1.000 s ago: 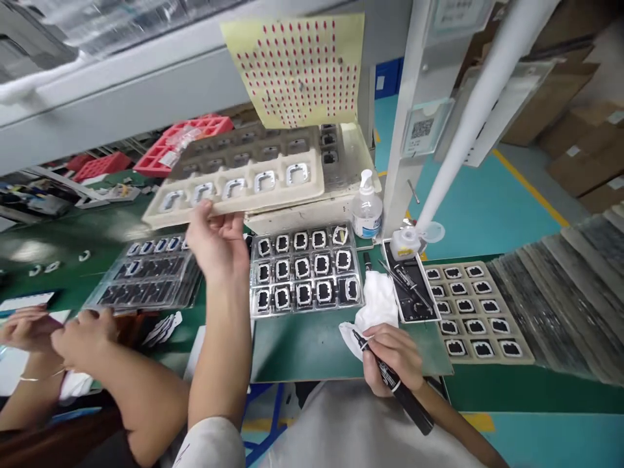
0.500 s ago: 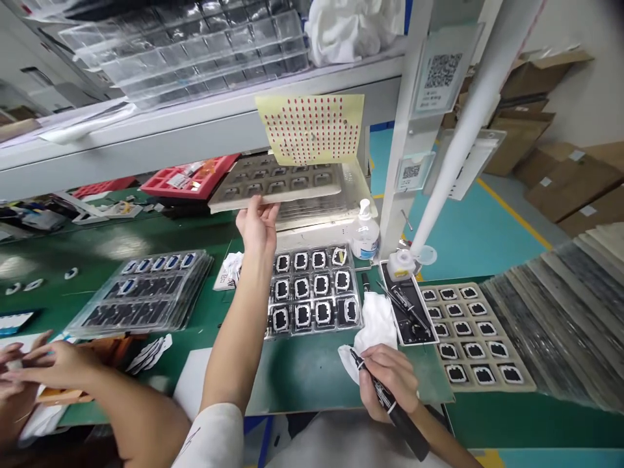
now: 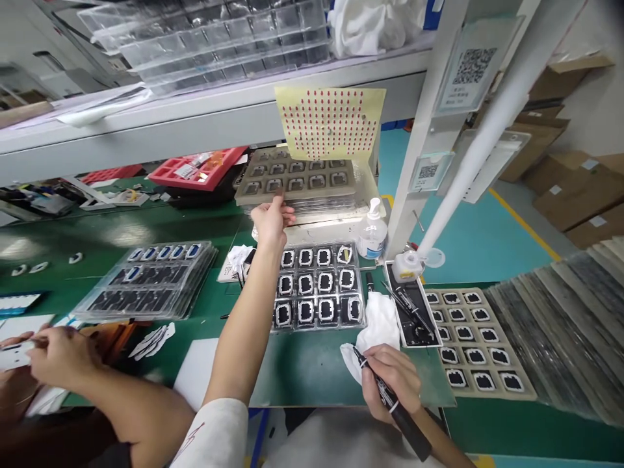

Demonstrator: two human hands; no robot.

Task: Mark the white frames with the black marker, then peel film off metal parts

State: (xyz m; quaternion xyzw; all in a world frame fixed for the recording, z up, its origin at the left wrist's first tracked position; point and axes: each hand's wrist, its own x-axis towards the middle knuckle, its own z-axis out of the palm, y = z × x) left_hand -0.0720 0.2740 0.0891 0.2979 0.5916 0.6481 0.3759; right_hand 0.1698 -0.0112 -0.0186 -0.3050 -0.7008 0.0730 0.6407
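Observation:
My left hand point(image 3: 273, 221) is at the front edge of a beige blister tray point(image 3: 295, 184) with empty pockets, which lies on a stack under the shelf. One finger reaches the tray's rim while the others point right, loosely apart. My right hand point(image 3: 392, 383) is wrapped round a black marker pen point(image 3: 390, 394), its tip pointing up and left above a white cloth point(image 3: 381, 320). Between my hands lies a clear tray point(image 3: 316, 327) with rows of black parts in white frames. One part at its back right bears a yellow mark.
Right of the clear tray are a pump bottle point(image 3: 372, 235) and a white box point(image 3: 404, 341) with pens. A filled beige tray point(image 3: 517, 389) lies further right, beside stacked trays point(image 3: 550, 318). Another person's hands point(image 3: 58, 354) work at the left, near a clear tray stack point(image 3: 146, 279).
The beige tray has come down level onto the stack, and my left hand's fingers have loosened at its edge. My right hand still holds the marker. The camera view has shifted slightly.

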